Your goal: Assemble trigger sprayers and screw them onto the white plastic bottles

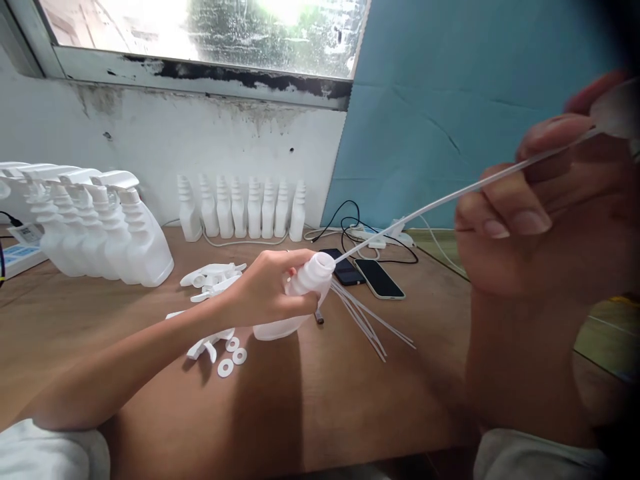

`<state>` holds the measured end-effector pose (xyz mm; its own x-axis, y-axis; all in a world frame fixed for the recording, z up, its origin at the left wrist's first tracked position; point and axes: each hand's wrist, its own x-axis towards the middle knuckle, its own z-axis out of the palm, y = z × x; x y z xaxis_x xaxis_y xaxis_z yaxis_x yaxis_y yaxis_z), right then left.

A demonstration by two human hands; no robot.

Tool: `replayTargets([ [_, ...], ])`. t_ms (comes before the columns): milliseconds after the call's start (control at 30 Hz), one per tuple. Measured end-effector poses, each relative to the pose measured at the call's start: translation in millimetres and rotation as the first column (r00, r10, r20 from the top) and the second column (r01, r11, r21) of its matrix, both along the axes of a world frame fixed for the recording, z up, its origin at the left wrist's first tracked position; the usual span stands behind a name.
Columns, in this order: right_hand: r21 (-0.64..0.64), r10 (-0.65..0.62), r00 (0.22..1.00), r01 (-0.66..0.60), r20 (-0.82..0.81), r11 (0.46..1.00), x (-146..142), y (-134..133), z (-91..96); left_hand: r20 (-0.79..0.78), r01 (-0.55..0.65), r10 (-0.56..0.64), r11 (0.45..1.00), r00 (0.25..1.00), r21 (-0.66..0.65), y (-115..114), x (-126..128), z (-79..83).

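White bottle at centre of frame, tilted, mouth toward upper right. Left hand clasps its neck; mouth sticks out past grip, body hangs below palm. Right hand, upper right, fingers curled on blurred white piece; thin tube slants from there to bottle mouth's right edge; can't tell from here if touching. Loose tubes just right of bottle, 3 white rings lower left. 2 phones right of centre. Behind, 8 bottles line wall.
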<state>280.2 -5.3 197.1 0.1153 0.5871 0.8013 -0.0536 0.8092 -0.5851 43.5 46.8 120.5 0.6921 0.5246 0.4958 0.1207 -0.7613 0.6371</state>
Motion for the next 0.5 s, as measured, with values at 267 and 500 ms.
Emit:
replayTargets([
  [267,-0.193,0.235,0.968,-0.215,0.087,0.957,-42,11,-25.8,-0.005,0.051,-0.051,0.999,0.999,0.002,-8,2,-3.5],
  [500,-0.402,0.238,0.928,-0.108,0.287,0.909,-66,23,-51.3,-0.026,0.043,-0.047,0.991,0.999,-0.130,6,-4,1.0],
])
